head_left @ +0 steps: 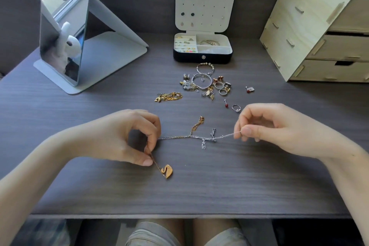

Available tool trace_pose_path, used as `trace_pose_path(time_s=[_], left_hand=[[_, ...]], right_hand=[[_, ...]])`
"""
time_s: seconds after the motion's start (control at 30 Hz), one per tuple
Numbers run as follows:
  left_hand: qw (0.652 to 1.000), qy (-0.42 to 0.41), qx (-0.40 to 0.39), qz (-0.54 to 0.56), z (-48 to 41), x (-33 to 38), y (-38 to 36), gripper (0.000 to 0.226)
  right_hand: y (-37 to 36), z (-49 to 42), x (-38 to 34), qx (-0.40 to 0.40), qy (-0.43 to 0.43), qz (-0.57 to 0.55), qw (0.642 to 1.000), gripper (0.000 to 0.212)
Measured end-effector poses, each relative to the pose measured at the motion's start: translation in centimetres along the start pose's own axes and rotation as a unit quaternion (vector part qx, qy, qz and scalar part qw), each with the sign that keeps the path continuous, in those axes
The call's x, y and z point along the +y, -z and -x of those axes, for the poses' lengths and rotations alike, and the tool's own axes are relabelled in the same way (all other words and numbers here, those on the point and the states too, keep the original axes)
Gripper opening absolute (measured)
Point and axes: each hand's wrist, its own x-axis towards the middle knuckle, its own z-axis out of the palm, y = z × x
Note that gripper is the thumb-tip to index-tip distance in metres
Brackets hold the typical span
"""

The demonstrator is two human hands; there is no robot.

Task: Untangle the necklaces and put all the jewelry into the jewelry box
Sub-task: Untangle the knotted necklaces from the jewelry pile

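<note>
Dark wooden desk point(79, 185) carries pale drawers point(319, 32) at far right, a standing mirror point(63, 32) far left, and an open jewelry box point(202, 57) at the back, with loose jewelry point(203, 84) heaped just before it. Nearer, the left hand point(123, 136) and right hand point(275, 128) each pinch the tangled necklaces point(199, 137) stretched between them. A gold swan pendant point(167, 171) lies below the left thumb.

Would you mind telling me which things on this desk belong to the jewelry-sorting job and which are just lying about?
Job: tangled chains pinched by left hand and right hand; swan pendant; loose jewelry pile; gold chain heap; open jewelry box.
Lying about: standing mirror; wooden drawer unit.
</note>
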Motion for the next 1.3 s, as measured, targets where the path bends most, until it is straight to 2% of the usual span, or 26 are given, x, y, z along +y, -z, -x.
trace_pose_path(time_s=[0.1,0.3,0.37,0.4,0.47,0.57,0.73,0.9,1.0,1.2,1.3], left_hand=[[1.0,0.016,0.025,0.003,0.0,0.1,-0.4,0.039],[0.999,0.023,-0.014,0.031,0.3,0.0,-0.1,0.023],[0.999,0.015,-0.011,0.044,-0.2,0.6,0.1,0.009],[0.999,0.009,0.003,0.035,-0.8,0.8,0.2,0.003],[0.999,0.009,0.05,0.0,-2.4,1.2,-0.2,0.017],[0.992,0.034,0.121,-0.032,-5.3,1.6,-1.4,0.008],[0.982,0.058,0.158,-0.089,-8.0,1.9,-3.1,0.004],[0.975,0.069,0.178,-0.11,-8.7,2.1,-3.4,0.007],[0.969,0.075,0.202,-0.121,-9.0,1.9,-3.5,0.012],[0.952,0.079,0.26,-0.137,-8.9,1.1,-3.6,0.02],[0.95,0.07,0.27,-0.143,-8.6,0.7,-3.5,0.019]], right_hand=[[0.5,0.5,0.2,0.007,-0.018,0.042,0.999,0.009],[1.7,1.5,0.6,-0.009,-0.078,0.152,0.985,0.016],[1.5,1.5,0.4,-0.011,-0.085,0.181,0.98,0.012],[1.3,1.3,0.2,0.005,-0.078,0.19,0.979,0.01],[0.6,0.5,0.0,0.06,-0.047,0.206,0.976,0.007],[-0.8,-1.4,-0.4,0.104,-0.021,0.215,0.971,0.007],[-2.3,-3.5,-1.1,0.022,-0.034,0.269,0.962,0.014],[-2.3,-4.2,-0.9,-0.004,-0.04,0.308,0.951,0.012],[-2.2,-4.2,-0.6,0.002,-0.045,0.281,0.959,0.014],[-1.0,-4.0,0.0,0.043,-0.062,0.073,0.995,0.014],[-0.8,-3.9,0.2,0.059,-0.065,0.052,0.995,0.013]])
